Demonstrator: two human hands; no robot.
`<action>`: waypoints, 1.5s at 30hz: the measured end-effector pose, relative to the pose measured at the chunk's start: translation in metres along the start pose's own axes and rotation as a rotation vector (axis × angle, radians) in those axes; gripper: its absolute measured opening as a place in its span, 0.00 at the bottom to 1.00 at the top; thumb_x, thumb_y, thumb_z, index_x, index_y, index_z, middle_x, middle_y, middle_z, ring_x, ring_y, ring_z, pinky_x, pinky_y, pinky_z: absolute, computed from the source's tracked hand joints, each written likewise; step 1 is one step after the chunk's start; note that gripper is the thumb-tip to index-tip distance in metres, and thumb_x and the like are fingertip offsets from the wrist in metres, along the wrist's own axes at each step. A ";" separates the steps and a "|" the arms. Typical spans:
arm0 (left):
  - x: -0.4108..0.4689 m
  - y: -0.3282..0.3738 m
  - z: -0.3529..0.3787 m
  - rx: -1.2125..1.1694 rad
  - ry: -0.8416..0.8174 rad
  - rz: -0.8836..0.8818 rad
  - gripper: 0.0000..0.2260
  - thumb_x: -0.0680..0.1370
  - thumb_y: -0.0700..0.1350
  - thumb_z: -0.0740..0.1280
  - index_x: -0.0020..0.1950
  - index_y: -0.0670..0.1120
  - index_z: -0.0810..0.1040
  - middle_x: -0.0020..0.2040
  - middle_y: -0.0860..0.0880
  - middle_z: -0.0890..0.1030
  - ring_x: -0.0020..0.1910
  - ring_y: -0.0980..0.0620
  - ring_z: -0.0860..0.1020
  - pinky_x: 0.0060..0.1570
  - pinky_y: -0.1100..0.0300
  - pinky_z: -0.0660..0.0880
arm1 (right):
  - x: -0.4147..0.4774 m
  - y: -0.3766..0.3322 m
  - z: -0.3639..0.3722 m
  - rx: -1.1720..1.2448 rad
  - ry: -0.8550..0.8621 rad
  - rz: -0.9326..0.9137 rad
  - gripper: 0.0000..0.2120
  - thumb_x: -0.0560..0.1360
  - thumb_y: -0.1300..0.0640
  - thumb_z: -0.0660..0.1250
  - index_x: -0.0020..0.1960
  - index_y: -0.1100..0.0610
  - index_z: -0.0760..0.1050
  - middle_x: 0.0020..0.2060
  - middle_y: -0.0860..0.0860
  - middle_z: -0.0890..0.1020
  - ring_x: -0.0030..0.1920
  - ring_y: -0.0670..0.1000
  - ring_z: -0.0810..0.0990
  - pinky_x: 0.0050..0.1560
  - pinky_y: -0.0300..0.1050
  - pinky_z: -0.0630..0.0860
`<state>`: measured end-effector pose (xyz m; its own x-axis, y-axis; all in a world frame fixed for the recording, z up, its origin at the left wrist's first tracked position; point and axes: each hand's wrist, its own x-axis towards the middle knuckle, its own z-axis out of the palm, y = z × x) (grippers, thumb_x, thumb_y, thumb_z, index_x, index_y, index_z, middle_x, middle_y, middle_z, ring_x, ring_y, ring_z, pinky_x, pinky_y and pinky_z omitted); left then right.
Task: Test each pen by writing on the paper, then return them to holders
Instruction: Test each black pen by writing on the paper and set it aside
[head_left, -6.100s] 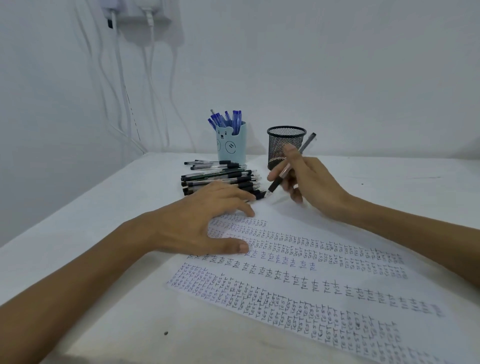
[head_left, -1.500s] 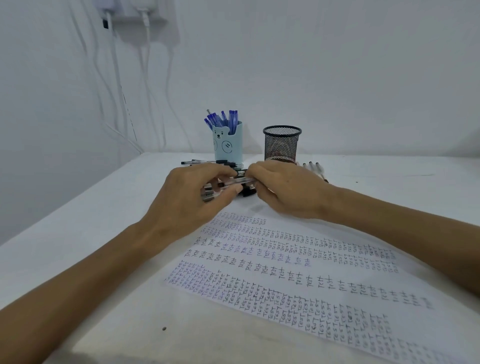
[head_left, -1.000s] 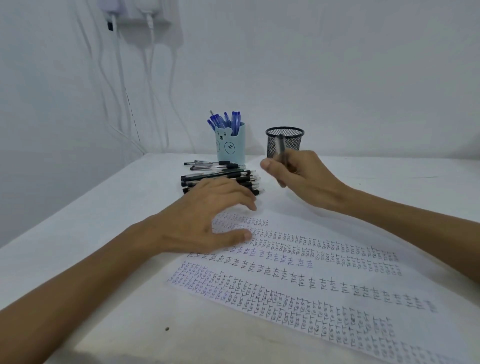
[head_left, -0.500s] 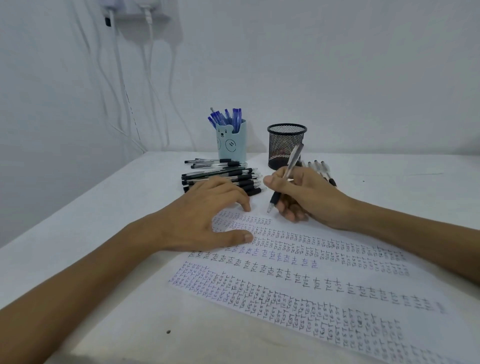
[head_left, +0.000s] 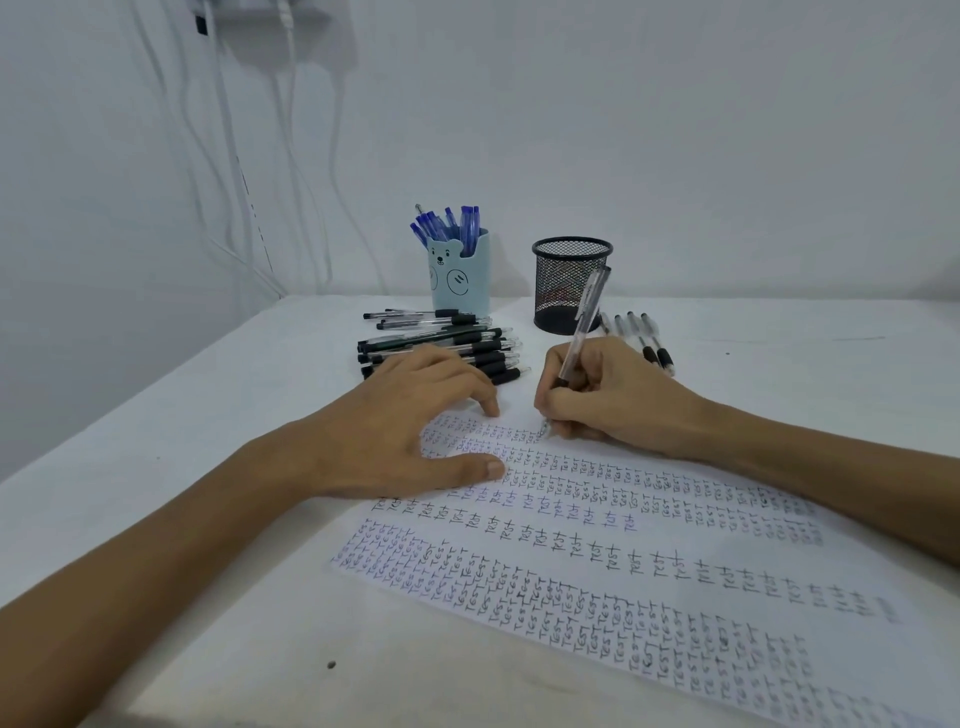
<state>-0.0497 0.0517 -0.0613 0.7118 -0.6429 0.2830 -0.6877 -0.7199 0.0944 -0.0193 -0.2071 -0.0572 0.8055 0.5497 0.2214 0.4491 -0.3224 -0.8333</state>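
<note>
While left hand (head_left: 415, 436) lies flat, fingers spread, on scribbled paper (head_left: 571, 569), right hand (head_left: 618, 400) grip pinches slim clear pen (head_left: 585, 313).

Your white table (head_left: 208, 415) carries a sheet of paper (head_left: 675, 597) crowded with handwriting, running from the centre to your near right. Behind it lies a pile of black pens (head_left: 441, 345). Further back a blue bear holder (head_left: 460, 280) and a black mesh holder (head_left: 563, 286) stand side by side, apart. Just right of the mesh one lies a row of loose pens (head_left: 636, 325), seemingly four. A dark speck (head_left: 331, 664) sits near the front.
</note>
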 end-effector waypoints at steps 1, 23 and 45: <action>0.000 0.000 0.000 0.006 -0.001 0.001 0.22 0.78 0.72 0.62 0.66 0.60 0.74 0.68 0.65 0.73 0.75 0.59 0.64 0.75 0.49 0.63 | 0.000 0.000 0.000 -0.028 0.004 -0.008 0.04 0.77 0.66 0.69 0.43 0.66 0.77 0.33 0.62 0.82 0.31 0.50 0.77 0.34 0.35 0.73; -0.001 0.000 0.000 -0.005 -0.009 -0.001 0.22 0.78 0.71 0.62 0.65 0.60 0.74 0.67 0.65 0.73 0.75 0.58 0.63 0.75 0.49 0.63 | -0.002 -0.005 0.002 -0.122 -0.014 -0.004 0.06 0.76 0.65 0.69 0.40 0.63 0.77 0.28 0.53 0.80 0.29 0.46 0.74 0.33 0.35 0.70; 0.000 0.000 0.000 -0.015 0.006 0.010 0.21 0.78 0.71 0.62 0.64 0.60 0.74 0.66 0.64 0.74 0.73 0.59 0.65 0.74 0.49 0.64 | 0.000 -0.004 0.002 -0.157 0.025 -0.016 0.06 0.76 0.63 0.70 0.41 0.62 0.77 0.32 0.60 0.82 0.31 0.48 0.77 0.36 0.41 0.75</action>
<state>-0.0497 0.0520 -0.0615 0.7044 -0.6481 0.2897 -0.6965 -0.7098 0.1056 -0.0215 -0.2044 -0.0549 0.8065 0.5367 0.2481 0.5149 -0.4313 -0.7408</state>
